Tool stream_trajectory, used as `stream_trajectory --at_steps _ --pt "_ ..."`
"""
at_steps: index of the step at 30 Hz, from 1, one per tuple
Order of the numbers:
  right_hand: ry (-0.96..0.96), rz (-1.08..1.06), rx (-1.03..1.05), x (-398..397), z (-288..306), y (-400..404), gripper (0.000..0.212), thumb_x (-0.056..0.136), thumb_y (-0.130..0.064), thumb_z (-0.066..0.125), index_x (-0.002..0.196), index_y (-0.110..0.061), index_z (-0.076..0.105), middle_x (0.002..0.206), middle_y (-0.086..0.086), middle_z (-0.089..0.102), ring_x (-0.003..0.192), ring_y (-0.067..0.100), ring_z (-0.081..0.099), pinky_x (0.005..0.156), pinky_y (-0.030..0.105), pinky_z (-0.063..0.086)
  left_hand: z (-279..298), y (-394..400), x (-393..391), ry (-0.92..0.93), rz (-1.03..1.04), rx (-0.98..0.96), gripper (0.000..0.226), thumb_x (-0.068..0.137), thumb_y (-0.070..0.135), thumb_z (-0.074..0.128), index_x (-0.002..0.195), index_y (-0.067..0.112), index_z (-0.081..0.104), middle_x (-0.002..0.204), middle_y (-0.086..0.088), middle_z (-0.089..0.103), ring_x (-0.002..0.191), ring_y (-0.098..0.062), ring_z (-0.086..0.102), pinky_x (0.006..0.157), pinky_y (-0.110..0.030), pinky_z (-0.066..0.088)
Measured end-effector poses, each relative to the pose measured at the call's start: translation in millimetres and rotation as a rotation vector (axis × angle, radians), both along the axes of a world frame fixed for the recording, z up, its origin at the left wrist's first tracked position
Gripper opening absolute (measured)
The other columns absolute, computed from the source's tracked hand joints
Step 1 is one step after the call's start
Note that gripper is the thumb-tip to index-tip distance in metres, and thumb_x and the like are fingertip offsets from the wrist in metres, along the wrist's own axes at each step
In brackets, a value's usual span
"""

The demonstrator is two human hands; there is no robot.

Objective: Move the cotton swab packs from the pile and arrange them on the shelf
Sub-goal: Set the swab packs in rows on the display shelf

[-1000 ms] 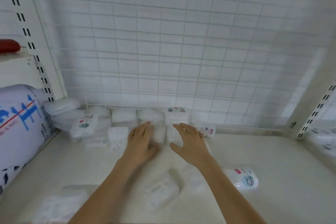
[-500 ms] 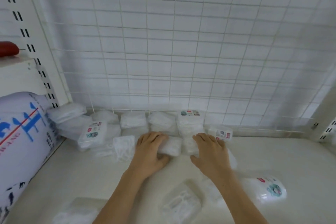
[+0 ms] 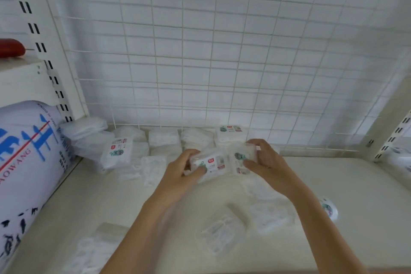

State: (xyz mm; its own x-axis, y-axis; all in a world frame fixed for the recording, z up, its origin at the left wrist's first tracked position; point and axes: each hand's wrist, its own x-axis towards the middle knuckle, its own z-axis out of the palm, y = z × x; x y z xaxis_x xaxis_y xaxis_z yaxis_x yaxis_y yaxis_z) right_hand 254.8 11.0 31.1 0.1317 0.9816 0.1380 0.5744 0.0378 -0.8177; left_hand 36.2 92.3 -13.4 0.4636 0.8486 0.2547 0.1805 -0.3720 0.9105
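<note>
- Two cotton swab packs, left pack (image 3: 208, 165) and right pack (image 3: 243, 158), held side by side just above the shelf (image 3: 333, 180), in front of the back row; touching or nearly so, label sides up.
- Left hand (image 3: 180, 173) has fingers curled over the left pack's outer end, thumb on the near edge; right hand (image 3: 266, 162) grips the right pack the same way, fingers wrapped over the top. Likely a two-handed hold so both go down together, squared.
- Back row (image 3: 195, 140) of packs stands against the wire grid (image 3: 222, 62); grid looks to serve as a backstop keeping the line straight. Probably the held pair starts or extends a second line.
- Stacked packs (image 3: 117, 151) at left, some tilted, less tidy.
- Loose pile (image 3: 222, 229) of packs lies flat on the near shelf, blurred, count unclear; more to move.
- Large blue-printed bag (image 3: 24, 162) fills the left bay; red object (image 3: 11, 48) on the upper ledge. Neither in play.
</note>
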Motion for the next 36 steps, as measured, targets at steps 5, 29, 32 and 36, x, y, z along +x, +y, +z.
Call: stream_trajectory --at_steps 5,29,32,36 --pt "0.234 0.103 -0.008 -10 -4 -9 0.023 0.089 -0.016 0.057 0.109 -0.026 0.052 0.097 0.002 0.07 0.089 0.015 0.065 0.079 0.028 0.049 4 -12 -36 0.049 -0.11 -0.169 0.022 0.083 0.028 0.06 0.105 0.027 0.06 0.089 -0.004 0.069 0.079 -0.013 0.062 0.07 -0.026 0.047" --pt "-0.321 0.041 -0.22 -71 -47 -2 0.073 0.074 -0.038 0.062 0.138 -0.041 0.028 0.128 -0.024 0.028 0.128 0.002 0.027 0.109 0.031 0.024 -37 -6 -81 0.509 -0.021 0.17 0.083 0.053 0.064 0.053 0.124 0.024 0.042 0.113 0.011 0.042 0.104 -0.005 0.035 0.088 -0.012 0.031" --pt "-0.411 0.032 -0.269 -75 -46 -4 0.075 0.074 -0.033 0.062 0.139 -0.039 0.026 0.122 -0.024 0.029 0.122 0.005 0.03 0.104 0.025 0.024 -38 -7 -81 0.56 -0.033 0.221 0.087 0.053 0.068 0.047 0.128 0.024 0.038 0.113 0.013 0.037 0.104 -0.005 0.033 0.087 -0.012 0.029" --pt "-0.368 -0.014 -0.212 -75 -52 -1 0.068 0.072 -0.033 0.067 0.132 -0.039 0.036 0.108 -0.028 0.036 0.109 0.001 0.039 0.097 0.023 0.033 -36 -7 -79 0.604 -0.037 0.301 0.085 0.054 0.071 0.041 0.126 0.027 0.04 0.11 0.014 0.035 0.102 -0.006 0.034 0.088 -0.017 0.032"
